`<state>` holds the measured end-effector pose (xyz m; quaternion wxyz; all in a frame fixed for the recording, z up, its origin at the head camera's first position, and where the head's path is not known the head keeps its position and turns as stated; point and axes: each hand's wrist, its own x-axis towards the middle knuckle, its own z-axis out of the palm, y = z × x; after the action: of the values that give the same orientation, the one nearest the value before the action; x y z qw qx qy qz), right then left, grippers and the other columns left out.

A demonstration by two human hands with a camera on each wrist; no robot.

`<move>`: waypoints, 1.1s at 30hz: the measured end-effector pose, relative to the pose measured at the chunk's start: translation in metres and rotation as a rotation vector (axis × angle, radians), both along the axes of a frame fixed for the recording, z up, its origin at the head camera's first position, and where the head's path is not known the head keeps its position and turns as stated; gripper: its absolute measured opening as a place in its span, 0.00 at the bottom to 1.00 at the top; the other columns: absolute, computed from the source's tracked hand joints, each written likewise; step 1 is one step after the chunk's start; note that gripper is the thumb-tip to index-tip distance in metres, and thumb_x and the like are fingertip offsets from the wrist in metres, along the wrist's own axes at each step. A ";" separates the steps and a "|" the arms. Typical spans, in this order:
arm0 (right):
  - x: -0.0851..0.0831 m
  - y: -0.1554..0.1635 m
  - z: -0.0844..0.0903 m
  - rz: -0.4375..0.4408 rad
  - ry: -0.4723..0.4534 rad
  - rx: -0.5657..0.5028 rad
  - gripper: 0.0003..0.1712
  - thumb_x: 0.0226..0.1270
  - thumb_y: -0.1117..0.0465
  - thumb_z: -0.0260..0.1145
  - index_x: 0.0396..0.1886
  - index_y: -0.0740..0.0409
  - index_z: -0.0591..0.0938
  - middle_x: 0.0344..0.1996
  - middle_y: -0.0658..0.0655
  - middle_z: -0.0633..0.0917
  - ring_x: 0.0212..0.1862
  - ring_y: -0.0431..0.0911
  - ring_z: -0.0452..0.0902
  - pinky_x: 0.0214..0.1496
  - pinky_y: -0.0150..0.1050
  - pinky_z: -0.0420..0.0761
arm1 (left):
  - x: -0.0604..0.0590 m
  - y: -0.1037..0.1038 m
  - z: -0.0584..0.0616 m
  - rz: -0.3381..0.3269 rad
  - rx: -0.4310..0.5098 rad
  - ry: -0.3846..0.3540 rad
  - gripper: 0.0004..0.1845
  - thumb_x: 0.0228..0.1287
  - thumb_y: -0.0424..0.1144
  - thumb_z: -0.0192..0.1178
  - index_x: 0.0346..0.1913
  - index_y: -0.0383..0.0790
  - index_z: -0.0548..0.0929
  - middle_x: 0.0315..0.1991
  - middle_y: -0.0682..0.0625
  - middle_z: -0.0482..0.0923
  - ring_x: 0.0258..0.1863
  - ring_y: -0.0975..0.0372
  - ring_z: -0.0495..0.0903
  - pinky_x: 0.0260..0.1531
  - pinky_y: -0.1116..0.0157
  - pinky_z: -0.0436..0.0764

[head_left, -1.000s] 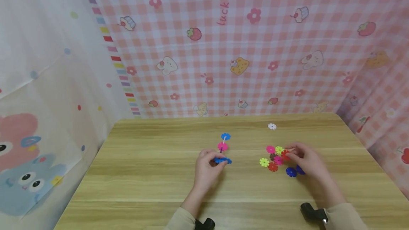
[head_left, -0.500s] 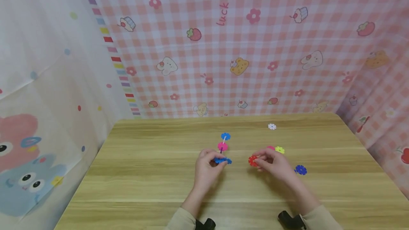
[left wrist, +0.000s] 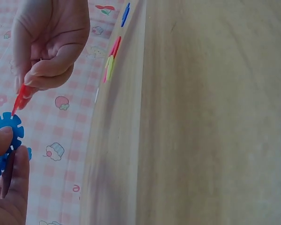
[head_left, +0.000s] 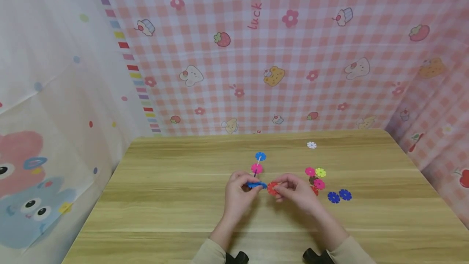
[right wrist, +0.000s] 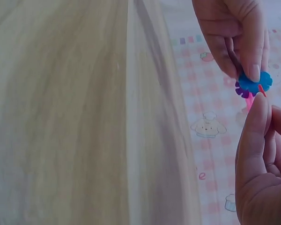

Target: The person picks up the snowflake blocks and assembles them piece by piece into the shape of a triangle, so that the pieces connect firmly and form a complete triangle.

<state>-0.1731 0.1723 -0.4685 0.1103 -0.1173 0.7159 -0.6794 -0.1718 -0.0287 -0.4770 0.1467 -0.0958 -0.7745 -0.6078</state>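
My left hand [head_left: 237, 199] pinches a blue notched disc [left wrist: 17, 133] between thumb and fingers. Joined to it is a row of further discs: in the head view a pink notched disc [head_left: 257, 168] and another blue one [head_left: 260, 156] at the far end, with thin white and dark pieces seen edge-on. A purple disc [right wrist: 240, 88] shows behind the held blue one in the right wrist view. My right hand [head_left: 301, 196] pinches a red notched disc [head_left: 271, 188]. Its edge meets the blue disc's rim at a notch; how deep it sits is unclear.
Loose notched discs lie on the wooden table [head_left: 165, 199] to the right: pink [head_left: 310, 171], yellow [head_left: 320, 172], magenta [head_left: 319, 184] and two dark blue ones [head_left: 334, 197]. A white disc [head_left: 312, 145] lies near the back edge. My right hand partly covers the pile.
My right hand has picked the red disc from the pile and carried it left to the blue disc. My left hand has stayed nearly in place, the joined discs shifting slightly right.
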 end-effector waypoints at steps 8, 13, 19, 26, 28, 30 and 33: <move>0.000 -0.002 -0.002 0.032 -0.087 -0.068 0.17 0.71 0.70 0.61 0.52 0.80 0.73 0.33 0.58 0.84 0.34 0.43 0.82 0.42 0.39 0.85 | 0.003 0.001 0.001 -0.020 -0.017 0.013 0.07 0.51 0.25 0.74 0.30 0.38 0.88 0.38 0.49 0.74 0.35 0.61 0.75 0.34 0.69 0.81; 0.000 -0.005 -0.005 0.013 -0.131 -0.144 0.12 0.69 0.72 0.61 0.48 0.77 0.76 0.30 0.55 0.85 0.32 0.42 0.82 0.40 0.37 0.85 | 0.004 0.002 0.001 -0.018 0.003 0.032 0.07 0.50 0.25 0.74 0.30 0.37 0.88 0.39 0.49 0.75 0.36 0.60 0.76 0.34 0.69 0.81; 0.001 -0.008 -0.005 -0.010 -0.160 -0.190 0.08 0.68 0.72 0.62 0.45 0.73 0.78 0.30 0.54 0.85 0.31 0.41 0.82 0.39 0.36 0.85 | 0.004 0.002 0.000 -0.006 -0.004 0.042 0.07 0.49 0.24 0.74 0.30 0.36 0.88 0.39 0.49 0.75 0.36 0.60 0.76 0.34 0.69 0.81; 0.002 -0.010 -0.005 -0.061 -0.177 -0.187 0.04 0.69 0.73 0.61 0.41 0.68 0.80 0.29 0.55 0.85 0.29 0.42 0.82 0.37 0.36 0.85 | 0.006 0.004 -0.001 -0.008 0.000 0.064 0.07 0.48 0.23 0.74 0.31 0.34 0.89 0.38 0.48 0.75 0.36 0.60 0.76 0.33 0.69 0.81; 0.003 -0.012 -0.004 -0.069 -0.174 -0.201 0.03 0.69 0.73 0.61 0.40 0.67 0.80 0.28 0.55 0.85 0.29 0.42 0.82 0.37 0.36 0.85 | 0.006 0.005 -0.002 0.005 0.008 0.073 0.07 0.48 0.22 0.74 0.31 0.33 0.88 0.38 0.48 0.75 0.36 0.60 0.76 0.33 0.69 0.82; 0.003 -0.014 -0.004 -0.078 -0.171 -0.212 0.02 0.69 0.73 0.61 0.39 0.67 0.80 0.28 0.55 0.84 0.28 0.42 0.82 0.36 0.36 0.85 | 0.006 0.005 -0.003 0.015 0.014 0.085 0.07 0.48 0.22 0.74 0.31 0.32 0.88 0.39 0.48 0.75 0.37 0.60 0.77 0.34 0.68 0.82; 0.004 -0.017 -0.003 -0.095 -0.170 -0.215 0.02 0.69 0.73 0.61 0.38 0.67 0.80 0.27 0.55 0.84 0.28 0.41 0.82 0.36 0.35 0.85 | 0.006 0.005 -0.003 0.020 0.006 0.113 0.07 0.47 0.22 0.74 0.31 0.31 0.88 0.39 0.46 0.76 0.37 0.59 0.77 0.33 0.68 0.82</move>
<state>-0.1695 0.1553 -0.4719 0.1252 -0.0365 0.6317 -0.7642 -0.1657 -0.0236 -0.4801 0.1966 -0.1216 -0.7642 -0.6022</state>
